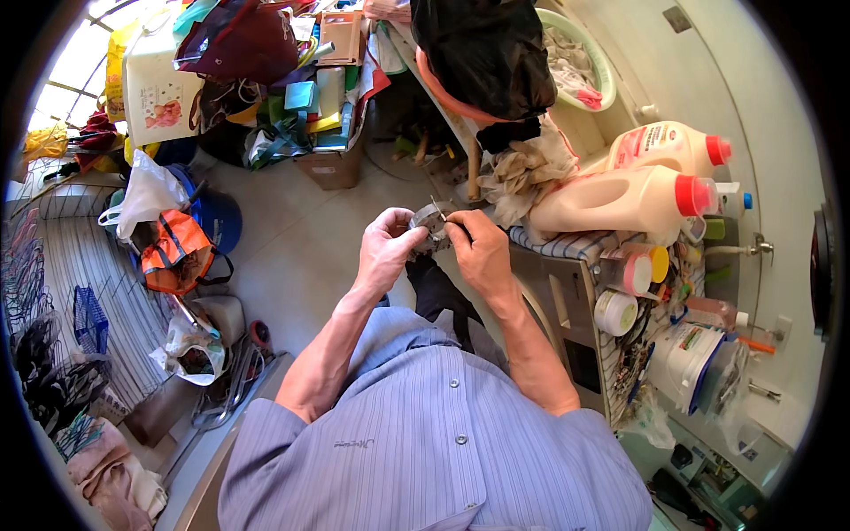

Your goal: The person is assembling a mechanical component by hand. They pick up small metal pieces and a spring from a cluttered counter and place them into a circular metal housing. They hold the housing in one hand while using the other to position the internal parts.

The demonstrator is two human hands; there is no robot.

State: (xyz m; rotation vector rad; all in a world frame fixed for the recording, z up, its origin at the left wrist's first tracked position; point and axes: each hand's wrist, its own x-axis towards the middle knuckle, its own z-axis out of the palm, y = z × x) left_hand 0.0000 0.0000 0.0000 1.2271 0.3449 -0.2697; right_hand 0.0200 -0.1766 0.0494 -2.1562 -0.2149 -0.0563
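Note:
Both my hands meet in front of my body, above the floor. My left hand (384, 251) is closed around a small round grey metal part (428, 219) with an open, ring-like top, gripping its left side between thumb and fingers. At the part's right edge, my right hand (483, 251) is closed in a pinch. A thin dark piece (440, 211) sticks up from between its thumb and forefinger; it is too small to make out, and I cannot tell if it is attached to the metal part. My fingers hide the part's lower side.
To the right, a cluttered counter holds two large cream detergent bottles (611, 205) with red caps, and several jars (615, 311). A black bag (482, 57) rises at the back. Back left stands a heaped cardboard box (332, 168); a blue bin (215, 221) and orange bag (177, 252) are left.

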